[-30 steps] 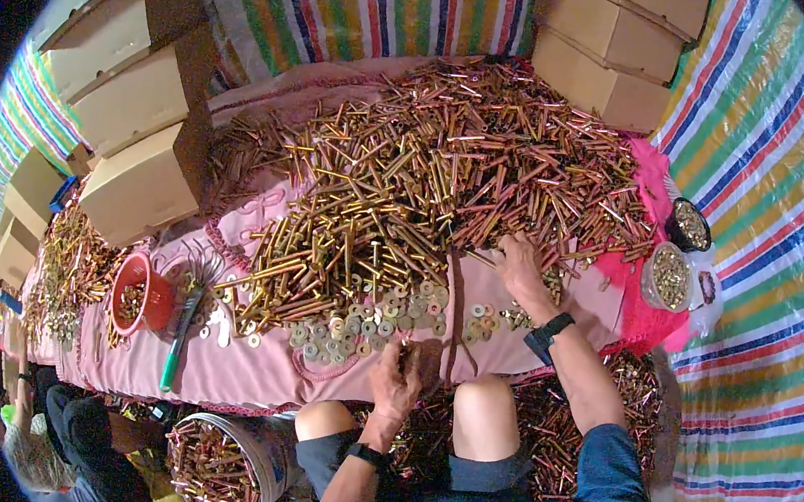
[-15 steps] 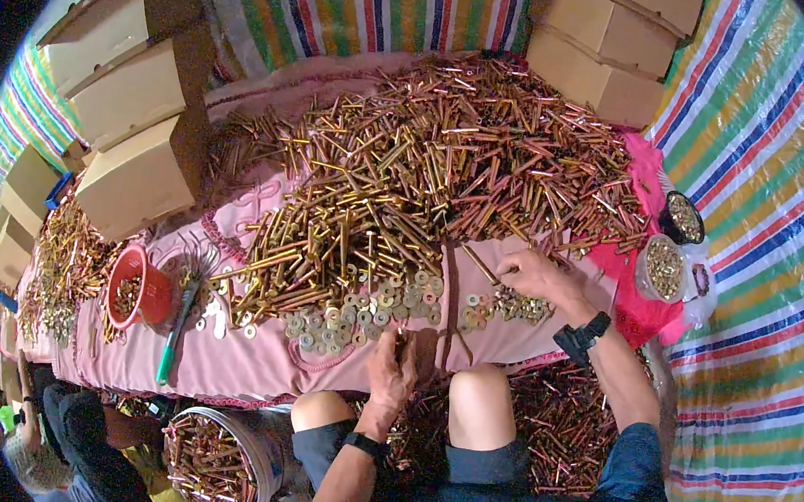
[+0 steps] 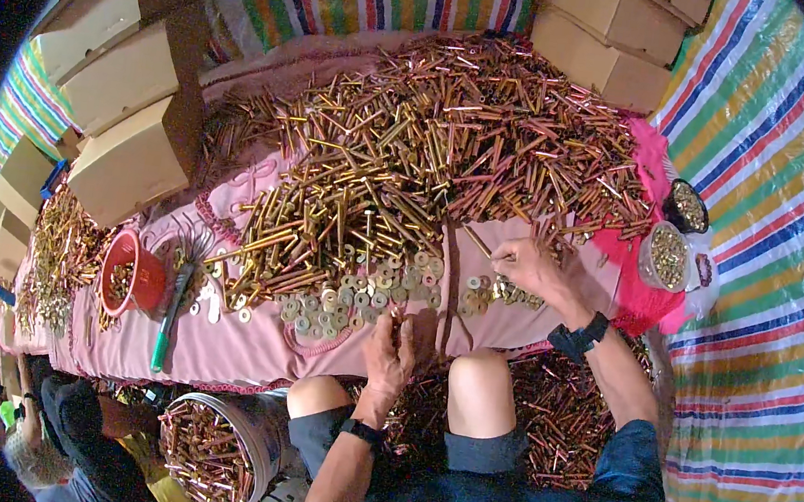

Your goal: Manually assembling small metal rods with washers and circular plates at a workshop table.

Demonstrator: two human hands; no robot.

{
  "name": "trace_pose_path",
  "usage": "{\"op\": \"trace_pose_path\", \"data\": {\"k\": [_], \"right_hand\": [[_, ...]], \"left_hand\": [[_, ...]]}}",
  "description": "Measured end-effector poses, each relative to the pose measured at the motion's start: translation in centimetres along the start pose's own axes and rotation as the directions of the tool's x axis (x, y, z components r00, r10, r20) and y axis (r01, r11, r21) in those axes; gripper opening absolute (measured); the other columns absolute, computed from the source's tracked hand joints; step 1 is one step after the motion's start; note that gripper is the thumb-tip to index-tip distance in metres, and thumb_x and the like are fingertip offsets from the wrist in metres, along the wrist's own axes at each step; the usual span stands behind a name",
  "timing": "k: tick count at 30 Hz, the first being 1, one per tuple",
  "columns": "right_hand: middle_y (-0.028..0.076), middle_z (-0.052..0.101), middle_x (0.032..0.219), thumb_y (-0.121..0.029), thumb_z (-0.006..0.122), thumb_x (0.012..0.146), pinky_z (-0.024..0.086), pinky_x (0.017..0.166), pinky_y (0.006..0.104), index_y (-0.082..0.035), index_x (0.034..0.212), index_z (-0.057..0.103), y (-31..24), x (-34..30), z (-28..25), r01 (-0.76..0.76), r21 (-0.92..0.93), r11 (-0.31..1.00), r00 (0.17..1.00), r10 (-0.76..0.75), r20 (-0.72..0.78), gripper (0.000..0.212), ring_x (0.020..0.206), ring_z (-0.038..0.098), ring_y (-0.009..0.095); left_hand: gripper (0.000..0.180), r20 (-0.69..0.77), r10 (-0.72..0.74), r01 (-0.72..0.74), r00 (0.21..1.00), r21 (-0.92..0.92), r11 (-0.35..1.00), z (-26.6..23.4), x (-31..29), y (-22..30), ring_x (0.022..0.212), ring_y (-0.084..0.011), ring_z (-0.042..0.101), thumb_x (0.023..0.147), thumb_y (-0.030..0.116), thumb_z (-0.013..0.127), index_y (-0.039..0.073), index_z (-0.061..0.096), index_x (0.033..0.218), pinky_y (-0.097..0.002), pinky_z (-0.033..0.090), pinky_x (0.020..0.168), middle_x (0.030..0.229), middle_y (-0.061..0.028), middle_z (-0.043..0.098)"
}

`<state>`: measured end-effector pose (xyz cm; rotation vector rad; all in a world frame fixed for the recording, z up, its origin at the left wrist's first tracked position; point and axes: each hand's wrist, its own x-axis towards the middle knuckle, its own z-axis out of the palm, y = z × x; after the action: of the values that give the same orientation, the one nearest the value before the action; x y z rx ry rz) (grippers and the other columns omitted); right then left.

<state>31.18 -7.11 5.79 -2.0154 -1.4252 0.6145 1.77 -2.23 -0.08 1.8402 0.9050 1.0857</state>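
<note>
My left hand (image 3: 389,356) is closed near the front edge of the pink cloth, thumb and fingers pinched together. What lies between its fingertips is too small to make out. Just beyond it spread many flat metal washers (image 3: 326,317). My right hand (image 3: 530,267) is farther forward and to the right, its fingertips pinched at the near end of a long brassy bolt (image 3: 477,240) lying slantwise over the cloth. Beneath that hand sits a small heap of nuts (image 3: 518,296). A large pile of similar long bolts (image 3: 369,189) rises beyond both hands.
At left stand a red plastic basket (image 3: 133,277) with small parts and a green-handled wire tool (image 3: 166,334). Two tubs of small parts, one clear (image 3: 668,257) and one black (image 3: 689,207), stand at right. A bucket of bolts (image 3: 214,452) and cartons (image 3: 132,159) flank the table; another person sits lower left.
The whole view has shifted slightly, so the table appears higher. My right fingertips have come down to the near end of the bolt. My left hand stays pinched beside the washers.
</note>
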Motion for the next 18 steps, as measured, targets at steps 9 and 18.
{"op": "trace_pose_path", "data": {"k": [9, 18], "right_hand": [[0.020, 0.073, 0.091, -0.019, 0.069, 0.085, 0.055, 0.077, 0.0414, 0.000, 0.095, 0.073, 0.0, -1.2, 1.6, 0.070, -0.102, 0.992, 0.998, -0.069, 0.016, 0.022, 0.085, 0.072, 0.033], [0.021, 0.070, 0.085, -0.020, 0.068, 0.086, 0.054, 0.075, 0.0440, -0.002, 0.092, 0.074, -0.2, -1.3, 2.4, 0.096, -0.107, 0.990, 0.985, -0.110, -0.134, 0.019, 0.079, 0.069, 0.038]], "left_hand": [[0.014, -0.001, 0.001, -0.001, 1.000, 0.023, 1.000, 0.0, 0.0, -0.1, 0.080, -0.0376, 0.067, 0.101, 0.013, 0.056, 0.004, 0.059, 0.110, -0.0426, 0.052, 0.069, 0.089, -0.0213, 0.067], [0.009, -0.006, 0.039, -0.038, 0.999, 0.028, 0.999, 0.1, 0.1, -0.4, 0.065, -0.0312, 0.056, 0.097, 0.007, 0.060, 0.003, 0.055, 0.104, -0.0385, 0.046, 0.060, 0.078, -0.0182, 0.058]]}}
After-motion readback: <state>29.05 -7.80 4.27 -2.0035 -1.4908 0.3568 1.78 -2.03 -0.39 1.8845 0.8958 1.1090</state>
